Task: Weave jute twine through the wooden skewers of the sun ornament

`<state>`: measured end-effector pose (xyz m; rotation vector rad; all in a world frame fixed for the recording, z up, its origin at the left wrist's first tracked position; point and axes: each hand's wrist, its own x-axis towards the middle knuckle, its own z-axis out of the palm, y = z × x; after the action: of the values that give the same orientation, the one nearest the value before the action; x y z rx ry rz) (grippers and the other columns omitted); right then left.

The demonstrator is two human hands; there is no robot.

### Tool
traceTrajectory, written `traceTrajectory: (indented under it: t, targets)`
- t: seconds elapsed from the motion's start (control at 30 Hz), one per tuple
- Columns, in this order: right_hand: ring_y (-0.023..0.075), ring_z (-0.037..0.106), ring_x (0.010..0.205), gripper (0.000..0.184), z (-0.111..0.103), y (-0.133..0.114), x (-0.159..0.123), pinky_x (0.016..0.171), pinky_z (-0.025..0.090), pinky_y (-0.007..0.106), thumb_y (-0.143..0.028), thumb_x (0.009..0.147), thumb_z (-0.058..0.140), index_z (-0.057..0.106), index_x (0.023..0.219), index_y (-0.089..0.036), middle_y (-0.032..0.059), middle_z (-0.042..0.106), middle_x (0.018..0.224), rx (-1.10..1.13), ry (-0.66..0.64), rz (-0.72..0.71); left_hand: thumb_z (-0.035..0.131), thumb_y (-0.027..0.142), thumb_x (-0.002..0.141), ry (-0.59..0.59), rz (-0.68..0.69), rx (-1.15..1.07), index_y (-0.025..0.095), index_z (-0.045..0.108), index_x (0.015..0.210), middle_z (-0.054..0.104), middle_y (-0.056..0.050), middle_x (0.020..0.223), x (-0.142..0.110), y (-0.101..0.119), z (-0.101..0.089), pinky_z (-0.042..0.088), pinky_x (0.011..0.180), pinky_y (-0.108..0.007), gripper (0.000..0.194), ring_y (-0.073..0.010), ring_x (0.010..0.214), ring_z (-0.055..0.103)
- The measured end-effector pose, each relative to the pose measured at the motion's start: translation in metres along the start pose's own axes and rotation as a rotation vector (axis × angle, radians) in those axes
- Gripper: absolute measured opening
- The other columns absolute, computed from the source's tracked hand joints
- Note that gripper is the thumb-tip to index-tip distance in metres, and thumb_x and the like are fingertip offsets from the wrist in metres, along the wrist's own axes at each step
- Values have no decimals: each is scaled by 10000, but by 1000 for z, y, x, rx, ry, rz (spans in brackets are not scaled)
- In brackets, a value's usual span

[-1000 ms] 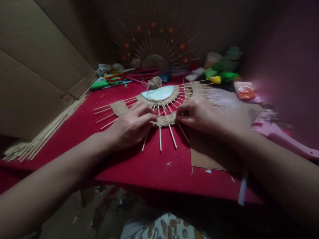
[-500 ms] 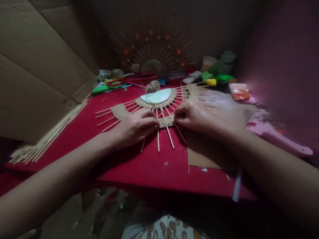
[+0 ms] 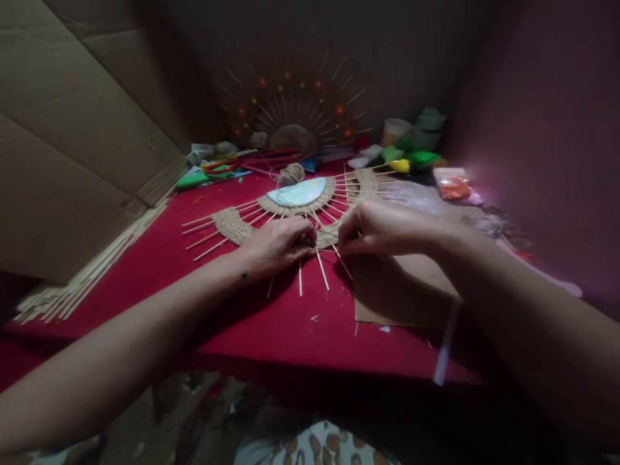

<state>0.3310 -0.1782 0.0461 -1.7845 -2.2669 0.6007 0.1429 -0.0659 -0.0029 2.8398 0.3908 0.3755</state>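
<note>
On the red table lies a half-round piece with a pale blue-white half disc [image 3: 300, 192] at its centre. Thin wooden sticks [image 3: 321, 270] fan out from it, crossed by an outer band of woven twine [image 3: 232, 226]. My left hand [image 3: 283, 244] is closed at the band's front edge, its fingertips pinching the twine there. Just to the right, my right hand [image 3: 375, 226] pinches the twine strand against the band, fingers bent. A short strand shows between the two hands. Both hands cover parts of the band. Behind the half disc rests a ball of twine [image 3: 292, 174].
Loose sticks [image 3: 92, 271] lie along the left, beside a large cardboard sheet [image 3: 72, 142]. A cardboard piece [image 3: 402, 303] lies under my right forearm. At the back stand a finished-looking stick fan with red flowers [image 3: 290, 139], scissors [image 3: 217, 166] and colourful clay packs [image 3: 455, 184].
My right hand has rolled and lifted slightly at the band, and my left hand has shifted a little right along it. The whole view has moved slightly.
</note>
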Motion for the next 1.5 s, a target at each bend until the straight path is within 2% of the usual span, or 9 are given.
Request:
traceTrajectory:
  t: [0.17,0.33,0.47,0.57,0.67,0.87,1.1,1.23,1.5]
  targets:
    - [109,517,535,144,-1,-2,-4,534,351,274,-134,735,643,770,728,-202,4,655,588,-85,-3,41,633,229,840,72,43,-44,173,628,907,603,8,787,-4,-3,7,412,630,-217,88,-100,683,536]
    - [111,514,536,135,3,6,-9,524,346,272,-154,742,659,776,730,-221,-1,666,602,-72,-14,-1,498,208,930,161,252,117,191,642,943,574,-21,843,-9,-5,16,395,622,-219,146,-112,723,525]
    - [117,532,551,158,6,9,-12,534,368,270,-149,756,636,778,754,-220,2,675,616,-18,-23,-11,433,225,962,112,415,280,180,645,943,572,-39,827,-9,-2,12,371,600,-239,217,-134,719,504]
    - [119,539,555,174,6,9,-12,531,372,266,-163,763,613,778,784,-213,9,678,623,-1,-37,17,362,208,984,62,553,395,177,633,1060,612,-77,914,-9,4,4,403,661,-277,283,-163,769,522]
    - [111,533,549,178,5,9,-12,528,358,258,-184,763,601,775,797,-204,9,677,632,-9,-47,26,342,153,974,-2,647,508,144,635,1037,632,-98,928,-9,11,-2,428,742,-324,300,-190,822,542]
    - [105,533,579,187,2,4,-13,557,348,251,-211,766,596,775,815,-198,7,685,667,-53,-48,4,345,163,970,-64,616,643,151,630,1001,628,-86,953,-9,13,-3,439,763,-341,286,-203,856,551]
    - [100,502,596,188,-1,-7,-19,569,339,249,-208,788,573,755,820,-180,-5,662,670,46,-140,-53,349,141,962,28,560,628,135,630,1030,620,-120,975,-16,5,-9,429,674,-327,289,-203,820,542]
    - [93,459,579,173,0,-12,-21,544,310,247,-189,790,548,716,761,-161,-14,612,633,60,-205,-65,347,129,962,16,535,617,124,631,1028,622,-123,992,-17,6,-10,440,671,-321,292,-201,825,540]
    - [76,366,498,152,3,-24,-21,501,257,259,-107,734,521,637,652,-162,-20,547,563,-133,-241,-26,365,161,968,16,481,564,131,636,1011,622,-116,970,-19,4,-9,437,686,-314,275,-191,808,534]
